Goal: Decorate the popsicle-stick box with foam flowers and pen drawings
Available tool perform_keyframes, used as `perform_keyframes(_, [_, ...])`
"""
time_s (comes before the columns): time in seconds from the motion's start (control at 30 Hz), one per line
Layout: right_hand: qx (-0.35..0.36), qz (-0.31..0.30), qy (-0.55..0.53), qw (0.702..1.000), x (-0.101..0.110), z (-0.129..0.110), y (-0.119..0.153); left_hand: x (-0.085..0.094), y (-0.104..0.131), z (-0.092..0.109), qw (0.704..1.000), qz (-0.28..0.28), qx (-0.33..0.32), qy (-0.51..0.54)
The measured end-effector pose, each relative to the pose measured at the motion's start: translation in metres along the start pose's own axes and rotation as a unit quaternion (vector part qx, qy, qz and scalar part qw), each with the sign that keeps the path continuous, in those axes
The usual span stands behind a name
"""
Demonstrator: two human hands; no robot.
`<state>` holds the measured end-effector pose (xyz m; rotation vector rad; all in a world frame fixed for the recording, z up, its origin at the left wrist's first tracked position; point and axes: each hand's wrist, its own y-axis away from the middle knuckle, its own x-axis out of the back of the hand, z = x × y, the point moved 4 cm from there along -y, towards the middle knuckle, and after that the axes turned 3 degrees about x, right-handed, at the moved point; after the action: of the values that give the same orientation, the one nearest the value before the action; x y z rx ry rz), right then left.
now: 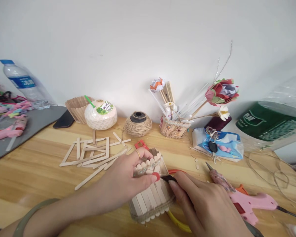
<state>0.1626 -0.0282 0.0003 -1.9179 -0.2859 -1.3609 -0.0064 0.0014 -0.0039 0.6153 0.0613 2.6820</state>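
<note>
While our left hand (128, 172) clasps the stick basket (151, 197) over its rim, toward the front edge of the table (39, 168), our right hand (204, 199) pinches a slim dark tool (169, 178); we should brace the basket firmly, angle the tip away from our left thumb (145, 182) and work lightly

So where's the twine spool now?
Head view, near the middle: the twine spool stands on the table, coconut to its left, flower basket to its right.
</note>
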Motion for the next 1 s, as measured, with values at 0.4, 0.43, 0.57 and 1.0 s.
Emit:
perform_keyframes(0.4, [0.005,-0.027,-0.018,0.999,0.0041,0.0006,0.0011,0.0011,-0.0011,-0.0026,1.0,0.0,-0.011,0.029])
perform_keyframes(0.43, [0.0,-0.018,-0.016,1.0,0.0052,0.0014,0.0012,0.0009,-0.0011,-0.0025,1.0,-0.002,-0.011,0.028])
perform_keyframes(0.57, [-0.003,-0.004,-0.007,1.0,0.005,0.0016,0.0005,-0.0004,-0.0004,0.0002,1.0,0.001,-0.004,0.017])
perform_keyframes(1.0, [0.0,-0.024,-0.006,1.0,0.0027,0.0005,-0.0008,-0.0003,0.0017,0.0032,0.999,0.004,-0.018,-0.026])
